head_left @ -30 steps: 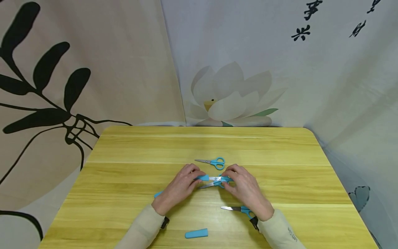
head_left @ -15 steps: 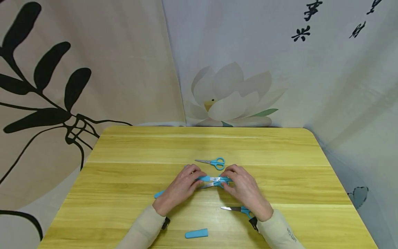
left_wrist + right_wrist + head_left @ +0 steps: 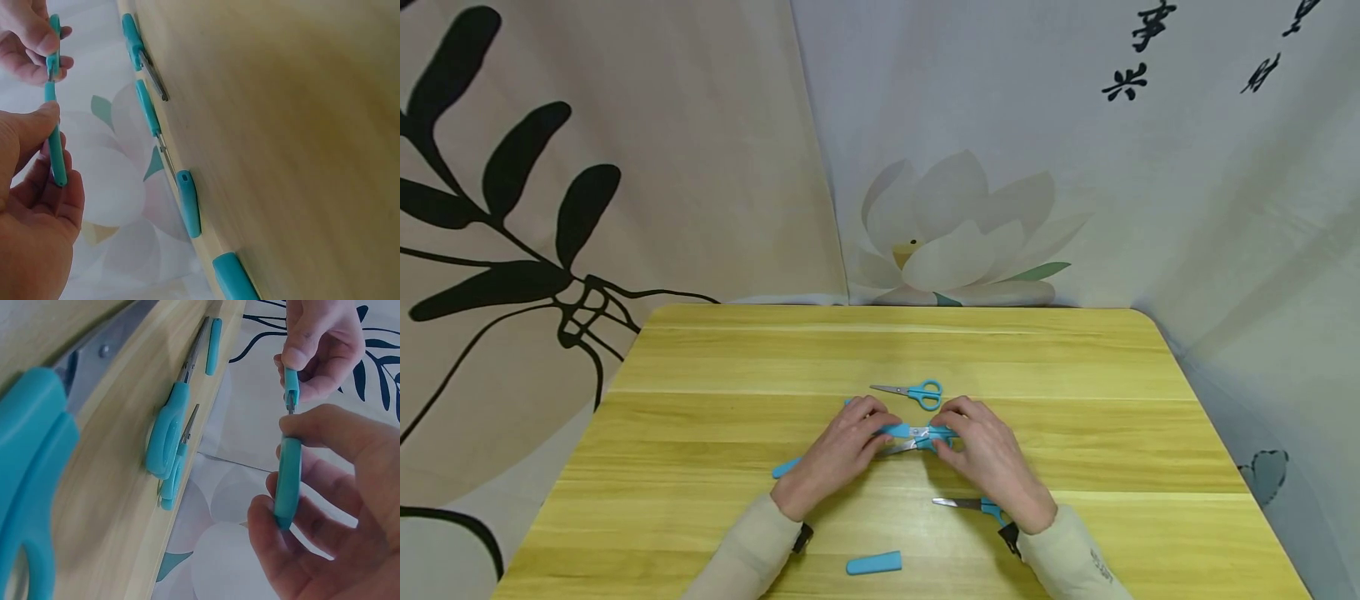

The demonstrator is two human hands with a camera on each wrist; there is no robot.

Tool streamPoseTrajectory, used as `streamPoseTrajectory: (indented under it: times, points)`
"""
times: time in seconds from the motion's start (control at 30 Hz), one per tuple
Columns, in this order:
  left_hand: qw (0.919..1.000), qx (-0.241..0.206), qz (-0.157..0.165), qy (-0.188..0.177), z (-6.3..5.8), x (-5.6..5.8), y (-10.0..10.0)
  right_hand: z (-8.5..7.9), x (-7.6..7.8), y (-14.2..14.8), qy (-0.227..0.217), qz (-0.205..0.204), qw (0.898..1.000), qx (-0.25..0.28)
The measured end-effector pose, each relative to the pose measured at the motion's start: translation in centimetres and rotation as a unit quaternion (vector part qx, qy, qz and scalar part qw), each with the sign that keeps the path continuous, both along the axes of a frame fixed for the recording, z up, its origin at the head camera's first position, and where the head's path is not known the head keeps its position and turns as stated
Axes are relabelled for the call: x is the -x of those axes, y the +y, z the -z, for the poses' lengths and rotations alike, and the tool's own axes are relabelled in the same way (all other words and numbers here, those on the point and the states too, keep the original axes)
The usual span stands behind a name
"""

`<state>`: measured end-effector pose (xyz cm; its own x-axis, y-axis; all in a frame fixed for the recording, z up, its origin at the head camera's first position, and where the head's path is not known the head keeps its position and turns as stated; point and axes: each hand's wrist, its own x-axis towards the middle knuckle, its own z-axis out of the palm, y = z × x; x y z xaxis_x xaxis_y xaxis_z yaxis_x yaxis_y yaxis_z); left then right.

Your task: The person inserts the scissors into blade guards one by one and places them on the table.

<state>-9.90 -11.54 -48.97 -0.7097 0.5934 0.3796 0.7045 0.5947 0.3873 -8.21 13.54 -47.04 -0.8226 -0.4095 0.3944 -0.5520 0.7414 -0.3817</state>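
Fingers [image 3: 265,540] hold scissors [image 3: 288,481] crosswise, pointing left.

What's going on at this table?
The left hand pinches a blue cap partway over the blades of blue-handled scissors; the right hand grips the handle end. Some metal shows between cap and handles. Three uncapped pairs and some loose caps lie on the table.

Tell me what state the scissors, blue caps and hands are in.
Held scissors: partly capped
Held cap: partly on held scissors
Far scissors: lying uncapped
Middle scissors: lying uncapped
Near scissors: lying uncapped
Near cap: lying loose
Left cap: lying partly hidden
Far cap: lying loose
Left hand: gripping held cap
Right hand: gripping held scissors
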Motion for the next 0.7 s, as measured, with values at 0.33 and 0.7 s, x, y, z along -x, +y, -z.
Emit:
streamPoseTrajectory:
  times: [0.33,0.7]
  points:
    - [1.0,-0.004,0.004,0.006,0.09,0.03,0.32,0.17,0.01,0.07,0.0,-0.001,1.0,0.001]
    - [0.9999,-0.003,0.011,0.007,0.09,-0.02,0.51,0.34,-0.05,-0.07,-0.003,-0.004,1.0,0.001]
